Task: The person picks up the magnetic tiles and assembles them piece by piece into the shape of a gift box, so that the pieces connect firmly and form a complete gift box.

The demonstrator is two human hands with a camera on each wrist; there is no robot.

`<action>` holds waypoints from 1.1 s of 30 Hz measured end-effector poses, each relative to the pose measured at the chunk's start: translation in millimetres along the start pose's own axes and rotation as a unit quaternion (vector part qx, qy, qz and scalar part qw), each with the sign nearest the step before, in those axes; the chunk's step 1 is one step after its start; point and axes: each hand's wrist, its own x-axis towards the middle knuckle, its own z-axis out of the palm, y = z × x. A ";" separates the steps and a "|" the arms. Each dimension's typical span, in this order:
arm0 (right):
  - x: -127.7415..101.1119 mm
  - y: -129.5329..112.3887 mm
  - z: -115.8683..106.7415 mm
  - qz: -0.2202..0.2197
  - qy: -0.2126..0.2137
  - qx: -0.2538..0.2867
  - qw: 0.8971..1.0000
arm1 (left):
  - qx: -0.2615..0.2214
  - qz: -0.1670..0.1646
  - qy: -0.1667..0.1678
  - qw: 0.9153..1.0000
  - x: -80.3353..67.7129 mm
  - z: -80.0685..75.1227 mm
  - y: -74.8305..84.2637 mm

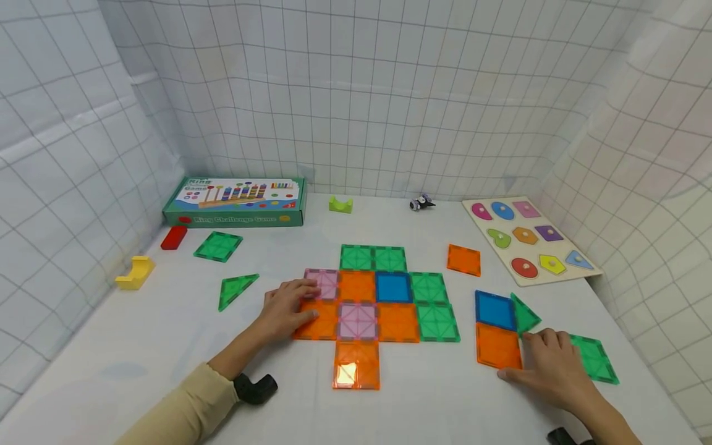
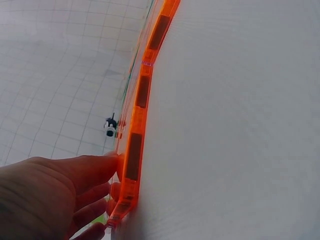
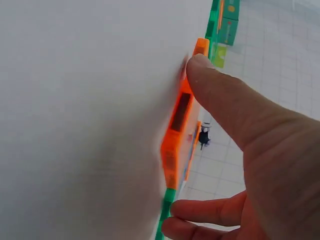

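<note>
My left hand point(image 1: 287, 309) rests on the left side of a flat patchwork of magnetic tiles. Its fingers lie over the pink tile point(image 1: 328, 283), and its thumb is on the orange tile point(image 1: 322, 327) in front. In the left wrist view, the thumb meets that orange tile point(image 2: 134, 155) along its edge. My right hand point(image 1: 556, 368) is at a smaller group on the right. There the thumb touches the front edge of an orange tile point(image 1: 497, 346), while fingertips reach a green triangle tile point(image 1: 525, 315). A blue tile point(image 1: 495, 310) lies behind that orange one.
Loose tiles lie around: a green square point(image 1: 218, 246), a green triangle point(image 1: 236, 289), an orange square point(image 1: 464, 259) and a green tile point(image 1: 596, 360) by the right hand. Behind stand a game box point(image 1: 239, 219), a lime block point(image 1: 340, 205) and a small toy point(image 1: 421, 202). A shape puzzle board point(image 1: 508, 230) is at right.
</note>
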 end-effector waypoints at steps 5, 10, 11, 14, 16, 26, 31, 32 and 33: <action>18.6 -3.2 -10.8 -0.035 0.045 0.004 0.998 | 0.002 -0.001 0.002 1.000 -0.5 -0.1 -0.6; 59.0 -7.7 -21.3 -0.074 0.035 0.039 0.996 | -0.002 0.001 0.004 1.000 -0.8 0.1 -1.6; 66.6 -8.2 -22.2 -0.076 0.026 0.043 0.996 | -0.003 0.003 0.005 1.000 -0.8 0.3 -1.7; 84.1 -9.4 -22.0 -0.085 0.001 0.043 0.995 | -0.002 0.007 0.005 1.000 -0.8 0.9 -1.8; 90.8 -9.3 -19.6 -0.090 -0.017 0.039 0.995 | -0.001 0.005 0.005 1.000 -0.5 0.8 -1.2; 98.7 5.6 -21.2 -0.112 -0.105 0.047 0.987 | 0.001 -0.001 -0.001 1.000 -0.1 -0.2 0.4; 99.9 9.5 -17.6 -0.113 -0.100 0.063 0.987 | 0.007 0.001 0.001 1.000 -0.2 1.1 -0.6; 99.5 10.0 -16.0 -0.109 -0.096 0.070 0.987 | 0.006 0.001 0.001 1.000 -0.1 1.1 -0.9; 98.9 10.5 -14.6 -0.104 -0.092 0.079 0.987 | 0.005 0.001 0.001 1.000 0.0 1.1 -1.0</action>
